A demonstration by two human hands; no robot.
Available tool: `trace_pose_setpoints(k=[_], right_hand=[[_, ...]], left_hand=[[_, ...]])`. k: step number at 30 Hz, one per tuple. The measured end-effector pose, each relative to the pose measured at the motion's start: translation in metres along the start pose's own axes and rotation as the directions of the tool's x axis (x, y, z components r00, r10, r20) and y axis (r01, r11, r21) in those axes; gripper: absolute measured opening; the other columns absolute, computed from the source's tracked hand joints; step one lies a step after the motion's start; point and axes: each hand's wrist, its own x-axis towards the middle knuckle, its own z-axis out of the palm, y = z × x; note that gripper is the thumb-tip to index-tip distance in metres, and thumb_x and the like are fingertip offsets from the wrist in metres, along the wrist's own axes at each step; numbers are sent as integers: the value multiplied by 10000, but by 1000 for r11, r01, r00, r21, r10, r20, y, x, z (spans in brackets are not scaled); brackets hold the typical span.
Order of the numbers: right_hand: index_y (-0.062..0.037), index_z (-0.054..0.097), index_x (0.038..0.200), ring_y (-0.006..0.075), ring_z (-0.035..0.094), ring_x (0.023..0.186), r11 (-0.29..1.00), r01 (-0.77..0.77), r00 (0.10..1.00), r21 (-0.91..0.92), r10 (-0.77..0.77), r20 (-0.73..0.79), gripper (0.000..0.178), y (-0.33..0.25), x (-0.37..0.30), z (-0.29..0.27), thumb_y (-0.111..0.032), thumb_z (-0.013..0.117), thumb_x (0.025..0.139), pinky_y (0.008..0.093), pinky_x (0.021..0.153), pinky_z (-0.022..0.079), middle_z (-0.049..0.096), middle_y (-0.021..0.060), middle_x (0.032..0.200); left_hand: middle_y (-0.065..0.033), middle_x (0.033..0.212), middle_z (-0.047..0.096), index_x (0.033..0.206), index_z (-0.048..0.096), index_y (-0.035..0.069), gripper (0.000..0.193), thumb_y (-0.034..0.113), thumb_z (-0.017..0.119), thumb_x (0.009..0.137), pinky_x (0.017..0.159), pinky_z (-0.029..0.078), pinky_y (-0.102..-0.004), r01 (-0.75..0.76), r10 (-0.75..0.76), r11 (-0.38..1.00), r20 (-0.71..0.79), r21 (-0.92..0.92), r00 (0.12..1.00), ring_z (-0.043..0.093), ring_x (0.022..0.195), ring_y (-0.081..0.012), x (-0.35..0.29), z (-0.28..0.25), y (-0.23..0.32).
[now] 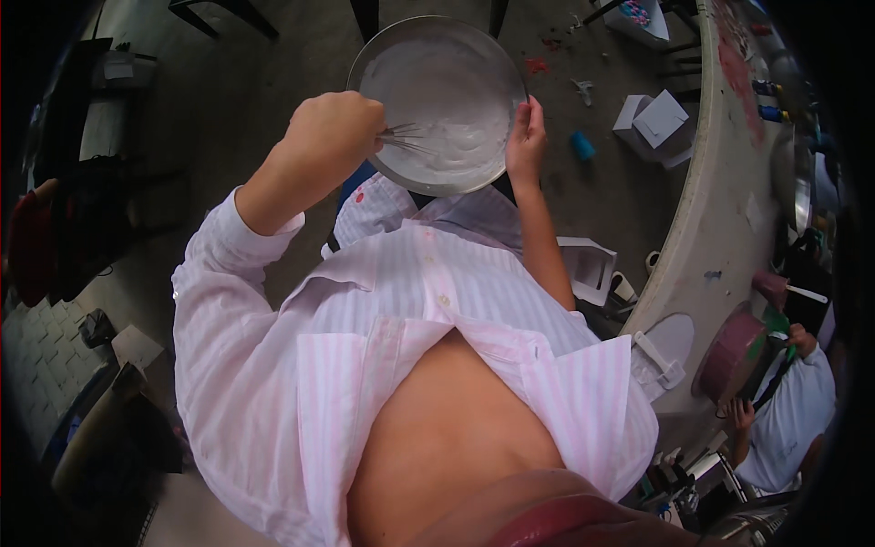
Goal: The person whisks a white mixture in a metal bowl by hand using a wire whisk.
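My left hand (333, 132) is closed around the handle of a wire whisk (406, 138); the fingers cover most of the handle. The whisk's wires reach over the near left side of a large round metal bowl (403, 179), close to or in a pale, whitish creamy mixture (469, 137). Smears of the mixture coat much of the bowl's inside. At the bowl's right rim, my right hand (526, 146) grips the edge, thumb over the rim and the other fingers partly hidden outside. The bowl sits above my lap, tilted toward me.
A long counter (679, 242) curves along the right, with a dark pink round pan (732, 356) on it. Another person (788, 419) works beyond it. On the floor lie a blue cup (582, 146) and an open white box (654, 126). Chair legs (239, 13) stand ahead.
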Motion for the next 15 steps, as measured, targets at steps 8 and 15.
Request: trace_pose_setpoints(k=[8, 15], right_hand=[[38, 516, 1261, 321, 630, 1041, 999, 46, 999, -22, -46, -12, 573, 1, -3, -1, -467, 453, 997, 356, 881, 465, 638, 241, 1120], [29, 523, 1257, 276, 629, 1021, 1000, -2, 999, 32, 0, 47, 585, -11, -1, 1, -488, 435, 998, 345, 886, 462, 645, 219, 1099]], left_hand=[[-116, 811, 694, 1037, 728, 133, 219, 218, 652, 851, 627, 518, -400, -60, 60, 994, -11, -88, 998, 667, 721, -302, -7, -11, -7], [-80, 765, 690, 1017, 740, 167, 202, 248, 658, 851, 609, 499, -388, -105, 94, 980, -68, -167, 993, 655, 715, -286, -8, 18, 0]])
